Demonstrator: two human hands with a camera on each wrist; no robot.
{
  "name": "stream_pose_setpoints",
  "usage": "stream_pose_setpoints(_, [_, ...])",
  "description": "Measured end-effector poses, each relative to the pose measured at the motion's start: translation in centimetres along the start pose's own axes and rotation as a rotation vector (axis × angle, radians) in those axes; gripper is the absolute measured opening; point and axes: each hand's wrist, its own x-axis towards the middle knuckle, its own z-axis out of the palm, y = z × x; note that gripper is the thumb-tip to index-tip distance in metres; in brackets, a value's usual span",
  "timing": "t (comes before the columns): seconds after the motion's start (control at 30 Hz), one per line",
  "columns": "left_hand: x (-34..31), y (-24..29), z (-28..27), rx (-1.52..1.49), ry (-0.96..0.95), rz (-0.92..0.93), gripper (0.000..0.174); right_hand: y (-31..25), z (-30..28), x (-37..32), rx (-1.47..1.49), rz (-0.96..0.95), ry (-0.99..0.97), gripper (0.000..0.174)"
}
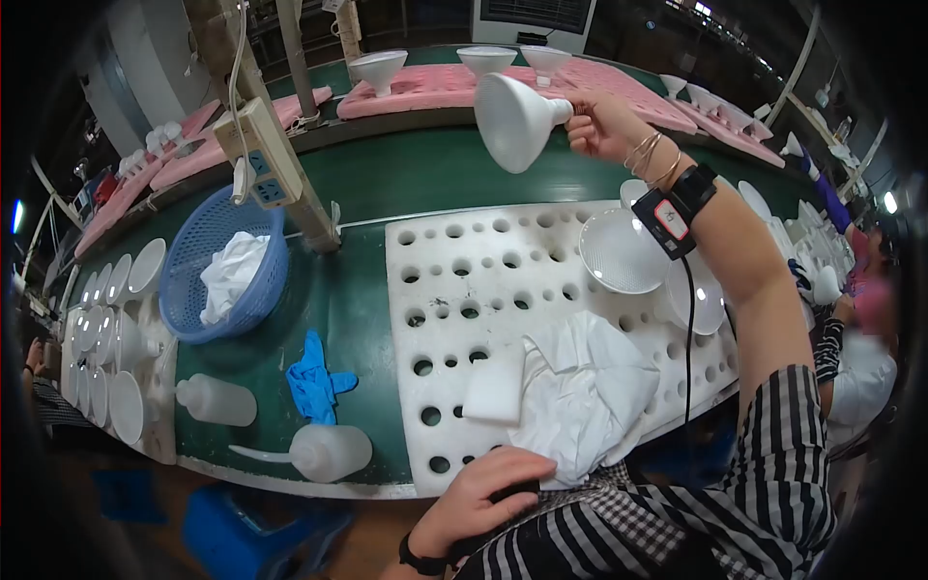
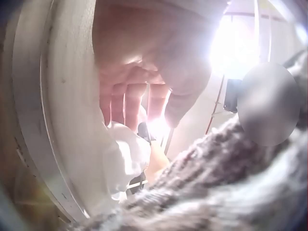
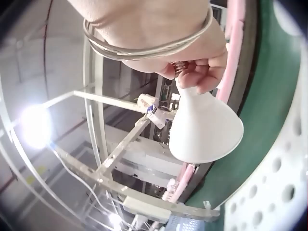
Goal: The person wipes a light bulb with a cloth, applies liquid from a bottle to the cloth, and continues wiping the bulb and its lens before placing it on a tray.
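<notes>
Right hand point(image 1: 601, 126) is up at about 1 o'clock, fingers pinched round the narrow neck of a white lamp cup point(image 1: 512, 118). The cup's wide mouth is tipped toward 8 o'clock, in the air above the green belt point(image 1: 425, 174). Left hand point(image 1: 483, 495) is down at 6 o'clock, lying on the edge of the white cloth point(image 1: 580, 387) heaped on the holey white foam tray point(image 1: 464, 271). Can't tell if it's actually gripping anything. The tag on the wrist tracker point(image 1: 669, 220) is too small to read. Blue basket point(image 1: 208, 242) sits at 9 o'clock, blue glove point(image 1: 314, 379) near 7.
</notes>
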Motion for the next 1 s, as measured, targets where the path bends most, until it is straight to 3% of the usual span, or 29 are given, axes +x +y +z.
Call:
stream_pose_setpoints(0.03, [-0.1,-0.3,-0.2,-0.036,-0.016,0.019,0.036,-0.4,0.2,0.0,0.127,0.119,-0.204,0.026])
stream_pose_setpoints(0.07, [-0.2,-0.4,-0.3,-0.053,-0.016,0.032,0.034,0.2,0.5,0.0,0.131,0.063,-0.035,0.027])
stream_pose_setpoints(0.2, [-0.3,-1.0,-0.4,-0.053,-0.047,0.088,0.032,2.5,-0.3,2.0,0.194,-0.045,-0.045,0.033])
stream_pose_setpoints(0.3, [-0.2,-1.0,-0.2,-0.041,-0.033,0.104,0.031,3.1,0.8,1.7,0.264,0.008,0.068,0.034])
stream_pose_setpoints(0.33, [-0.1,-0.8,0.0,0.058,0.004,0.246,0.025,3.5,0.2,2.4,0.256,-0.004,0.024,0.034])
stream_pose_setpoints(0.5, [0.1,0.2,0.0,0.02,0.094,0.216,0.021,4.0,-0.7,4.5,0.257,0.029,0.044,0.035])
stream_pose_setpoints(0.7, [0.0,-0.2,-0.4,0.016,0.017,0.201,0.026,3.4,1.3,3.8,0.126,0.138,-0.109,0.03])
stream_pose_setpoints(0.8, [-0.2,-0.3,-0.4,0.009,0.006,0.182,0.027,4.4,1.1,5.3,-0.056,0.0,0.16,0.029])
stream_pose_setpoints(0.83, [-0.1,-0.2,-0.5,0.006,-0.005,0.171,0.027,4.6,0.9,5.8,-0.053,0.007,0.163,0.029])
stream_pose_setpoints(0.9, [-0.1,-0.2,-0.6,0.001,-0.016,0.153,0.028,4.9,0.6,6.7,-0.455,-0.038,0.253,0.031])
stream_pose_setpoints(1.0, [-0.2,-0.1,-0.6,0.031,-0.027,0.129,0.028,5.3,0.7,7.5,-0.52,-0.014,0.275,0.033])
